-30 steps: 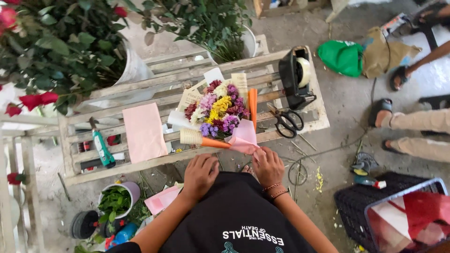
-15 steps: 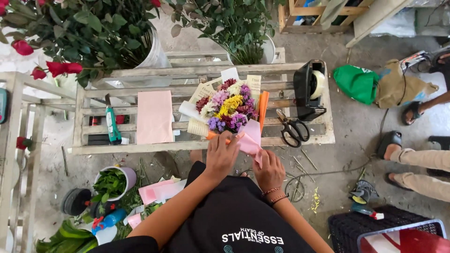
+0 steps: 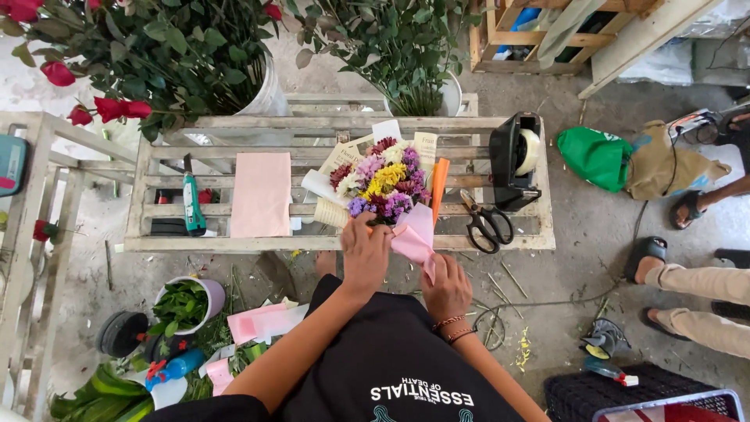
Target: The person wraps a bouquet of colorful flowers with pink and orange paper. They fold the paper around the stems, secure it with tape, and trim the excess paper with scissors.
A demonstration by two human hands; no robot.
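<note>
**Both hands working pink wrap at the foot of a small bouquet**

The left hand (image 3: pixel 366 248) is lying over the lower end of the bouquet (image 3: pixel 380 181), its grip closing on the stems together with the edge of the pink wrapping sheet (image 3: pixel 414 237). The right hand (image 3: pixel 447 286) is sitting just below and to the right, its fingers pinching the lower corner of that same pink sheet. The bouquet, a mix of purple, yellow, white and dark red blooms backed by printed paper, is lying at the near edge of the slatted wooden tabletop (image 3: pixel 336 244), heads pointing away from the person.

An orange paper roll (image 3: pixel 439 190) is lying just beside the blooms. Black scissors (image 3: pixel 486 224) and a black tape dispenser (image 3: pixel 516 159) are resting further right. A flat pink sheet (image 3: pixel 261 194) and a green-handled tool (image 3: pixel 191 203) are lying well apart to the left.
</note>
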